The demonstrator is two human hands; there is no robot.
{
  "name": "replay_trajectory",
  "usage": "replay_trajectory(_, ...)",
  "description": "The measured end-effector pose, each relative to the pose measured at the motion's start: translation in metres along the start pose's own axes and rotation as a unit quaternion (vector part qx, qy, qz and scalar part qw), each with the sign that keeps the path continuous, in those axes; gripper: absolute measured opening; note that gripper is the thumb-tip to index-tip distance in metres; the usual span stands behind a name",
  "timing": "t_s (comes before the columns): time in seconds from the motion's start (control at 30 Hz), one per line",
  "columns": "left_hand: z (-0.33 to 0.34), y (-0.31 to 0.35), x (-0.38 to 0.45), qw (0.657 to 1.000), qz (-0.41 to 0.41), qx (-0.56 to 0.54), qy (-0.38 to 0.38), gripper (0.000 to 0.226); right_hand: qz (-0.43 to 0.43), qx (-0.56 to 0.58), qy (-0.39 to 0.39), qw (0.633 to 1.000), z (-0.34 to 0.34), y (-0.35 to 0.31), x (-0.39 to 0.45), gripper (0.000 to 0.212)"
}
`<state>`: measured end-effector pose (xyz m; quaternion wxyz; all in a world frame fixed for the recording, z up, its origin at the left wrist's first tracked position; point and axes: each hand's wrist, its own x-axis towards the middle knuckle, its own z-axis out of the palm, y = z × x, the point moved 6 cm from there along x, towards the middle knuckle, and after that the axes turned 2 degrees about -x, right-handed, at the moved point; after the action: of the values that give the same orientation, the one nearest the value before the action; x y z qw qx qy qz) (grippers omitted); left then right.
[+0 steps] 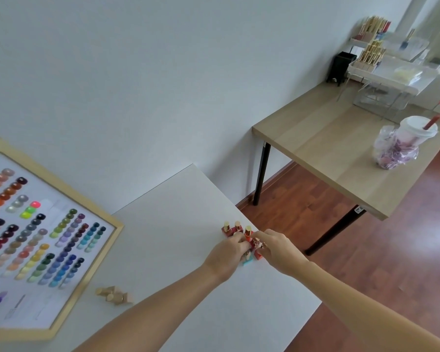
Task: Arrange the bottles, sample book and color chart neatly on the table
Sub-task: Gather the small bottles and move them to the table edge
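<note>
Soft, even daylight fills the room, brightest at the upper right. The white tabletop [178,250] shows only faint shadows and no glare. Wide-angle distortion tilts and bends lines near the edges. Small bottles [236,228] and the far shelf [381,62] look slightly blurred.

A lidded cup [417,133] with a red straw stands on the wooden bench [323,146]. A clear plastic bag [389,151] wraps it. Clear organiser racks [386,72] sit behind.
</note>
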<state>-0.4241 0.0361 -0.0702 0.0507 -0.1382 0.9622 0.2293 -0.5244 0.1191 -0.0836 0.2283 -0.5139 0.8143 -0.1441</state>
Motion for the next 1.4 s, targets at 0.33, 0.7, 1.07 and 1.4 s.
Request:
replay_trajectory(0.33, -0.057, -0.043, -0.081, 0.993, -0.035, -0.043, 0.107, 0.036, -0.082, 0.021, 0.128, 0.988, -0.017, -0.044, -0.013, 0.028)
replay_trajectory(0.7, -0.098, -0.157, -0.235, 0.949, -0.230, -0.028, 0.215, 0.036, -0.229, 0.000, 0.053, 0.972, 0.045, -0.186, 0.024, 0.024)
replay_trajectory(1.07, -0.067, -0.214, -0.282, 0.944, -0.290, -0.064, 0.140, 0.047, -0.234, 0.003, -0.067, 0.970, 0.123, -0.288, 0.042, 0.026)
replay_trajectory(1.4, -0.057, -0.226, -0.268, 0.943, -0.265, -0.086, 0.180, 0.025, -0.175, 0.028, -0.093, 0.980, 0.154, -0.311, 0.048, 0.024)
